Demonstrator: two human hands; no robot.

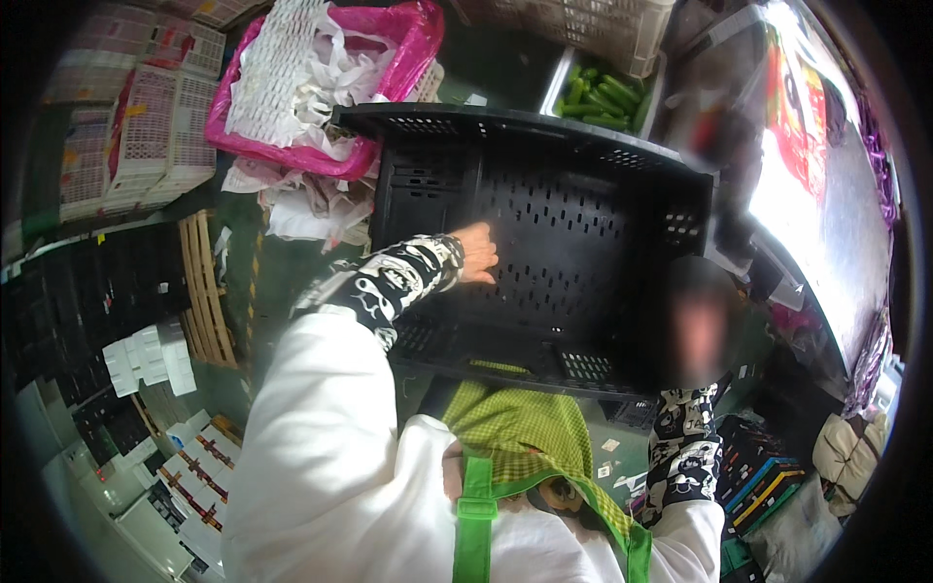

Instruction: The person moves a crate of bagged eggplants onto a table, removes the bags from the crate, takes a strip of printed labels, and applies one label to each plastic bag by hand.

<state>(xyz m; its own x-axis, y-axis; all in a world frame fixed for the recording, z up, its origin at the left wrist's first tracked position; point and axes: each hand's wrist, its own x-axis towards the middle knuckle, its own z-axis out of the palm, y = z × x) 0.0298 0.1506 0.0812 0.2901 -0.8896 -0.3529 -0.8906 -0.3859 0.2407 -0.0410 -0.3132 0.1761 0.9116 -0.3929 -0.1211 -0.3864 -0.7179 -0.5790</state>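
A large black plastic crate (554, 262) with slotted walls lies in front of me, its inside showing bare. My left hand (476, 255) reaches over its left part, fingers curled in with their tips hidden. Whatever they may hold does not show. At the crate's right side, my right hand (698, 330) is smeared by a blur, so its fingers and grip cannot be read. Black-and-white patterned sleeve covers wrap both forearms, and a green checked apron (520, 428) hangs below the crate's near edge.
Beyond the crate's far left corner stands a pink-lined basket (403, 34) of white netting and scraps. A white crate of cucumbers (604, 97) is at the far right. A shiny metal table (826, 214) borders the right; stacked pale crates (146, 126) and a wooden pallet (204, 291) are left.
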